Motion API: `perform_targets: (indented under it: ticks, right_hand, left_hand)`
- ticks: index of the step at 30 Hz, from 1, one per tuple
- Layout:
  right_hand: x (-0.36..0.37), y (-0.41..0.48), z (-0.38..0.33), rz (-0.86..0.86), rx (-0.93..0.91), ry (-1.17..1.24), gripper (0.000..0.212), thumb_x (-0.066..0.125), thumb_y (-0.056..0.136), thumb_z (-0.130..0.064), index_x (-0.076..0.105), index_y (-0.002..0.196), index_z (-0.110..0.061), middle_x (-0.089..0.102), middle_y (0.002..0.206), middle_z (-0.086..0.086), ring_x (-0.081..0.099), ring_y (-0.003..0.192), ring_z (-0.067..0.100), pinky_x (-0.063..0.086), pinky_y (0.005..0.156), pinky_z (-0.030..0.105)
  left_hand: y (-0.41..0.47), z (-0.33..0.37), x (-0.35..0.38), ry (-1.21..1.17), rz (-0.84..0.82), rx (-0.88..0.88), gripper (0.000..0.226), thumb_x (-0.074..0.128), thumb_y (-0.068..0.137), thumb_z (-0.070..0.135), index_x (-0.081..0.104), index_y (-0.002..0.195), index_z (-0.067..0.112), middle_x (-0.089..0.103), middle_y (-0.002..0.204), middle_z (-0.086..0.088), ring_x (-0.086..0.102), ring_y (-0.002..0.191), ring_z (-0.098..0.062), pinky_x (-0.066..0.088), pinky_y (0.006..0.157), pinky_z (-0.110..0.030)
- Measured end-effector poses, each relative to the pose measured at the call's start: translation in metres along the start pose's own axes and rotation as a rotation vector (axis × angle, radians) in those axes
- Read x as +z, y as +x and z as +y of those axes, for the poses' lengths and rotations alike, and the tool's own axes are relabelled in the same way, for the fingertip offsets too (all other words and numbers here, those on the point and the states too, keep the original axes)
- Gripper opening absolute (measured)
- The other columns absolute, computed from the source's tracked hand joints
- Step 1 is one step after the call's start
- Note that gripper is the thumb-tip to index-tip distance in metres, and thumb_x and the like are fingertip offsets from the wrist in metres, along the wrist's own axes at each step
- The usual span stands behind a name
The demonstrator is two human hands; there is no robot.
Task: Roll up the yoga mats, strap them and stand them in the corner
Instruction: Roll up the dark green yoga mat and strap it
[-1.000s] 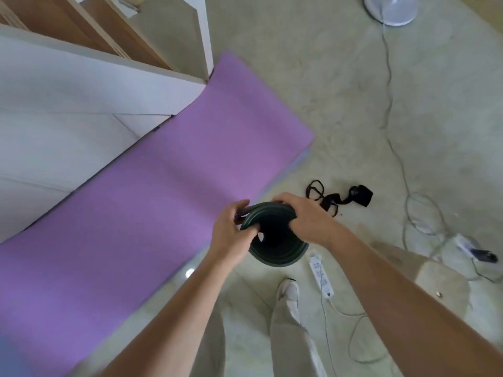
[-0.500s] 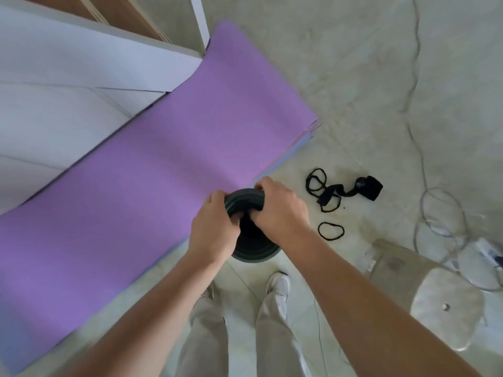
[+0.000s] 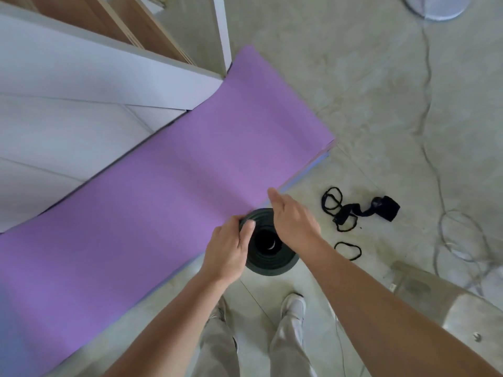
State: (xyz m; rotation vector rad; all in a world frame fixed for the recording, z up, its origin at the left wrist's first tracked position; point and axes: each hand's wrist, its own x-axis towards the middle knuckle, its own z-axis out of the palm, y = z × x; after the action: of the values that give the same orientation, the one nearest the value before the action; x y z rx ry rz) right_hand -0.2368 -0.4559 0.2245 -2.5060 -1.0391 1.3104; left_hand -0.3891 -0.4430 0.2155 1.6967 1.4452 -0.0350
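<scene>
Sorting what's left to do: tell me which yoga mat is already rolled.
The dark green mat, standing on end between both hands, is rolled. The purple mat lies flat and unrolled on the floor.

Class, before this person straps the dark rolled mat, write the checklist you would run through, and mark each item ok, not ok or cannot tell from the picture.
1. Dark rolled mat stands on end on the floor: ok.
2. Left hand grips the roll's top rim: ok.
3. Right hand has a hold on the roll: not ok, its fingers are spread open above it.
4. Roll is wound tight: cannot tell; the layers look stepped out toward the bottom.
5. Loose black loop lies free on the floor to the right: ok.
6. Purple mat is rolled: not ok, it lies flat.
</scene>
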Motion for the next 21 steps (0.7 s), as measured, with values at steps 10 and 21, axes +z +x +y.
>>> perform_targets:
  ticks: [10, 21]
  right_hand:
    - [0.019, -0.003, 0.035, 0.189, -0.009, -0.243, 0.059, 0.009, 0.101, -0.057, 0.054, 0.113, -0.021, 0.063, 0.105, 0.002, 0.059, 0.097, 0.029, 0.039, 0.070, 0.037]
    - [0.018, 0.005, 0.034, 0.216, 0.095, -0.153, 0.068, 0.006, 0.098, -0.063, 0.058, 0.109, -0.021, 0.061, 0.107, 0.001, 0.058, 0.100, 0.028, 0.041, 0.074, 0.038]
  left_hand:
    - [0.007, 0.020, 0.050, -0.406, 0.188, -0.420, 0.050, 0.022, 0.102, 0.048, 0.067, 0.090, 0.027, 0.066, 0.098, -0.002, 0.061, 0.098, -0.028, 0.047, 0.095, -0.045]
    - [0.024, 0.019, 0.052, -0.423, 0.224, -0.411, 0.036, 0.038, 0.095, 0.028, 0.064, 0.077, 0.010, 0.065, 0.085, -0.014, 0.056, 0.078, -0.031, 0.047, 0.074, -0.044]
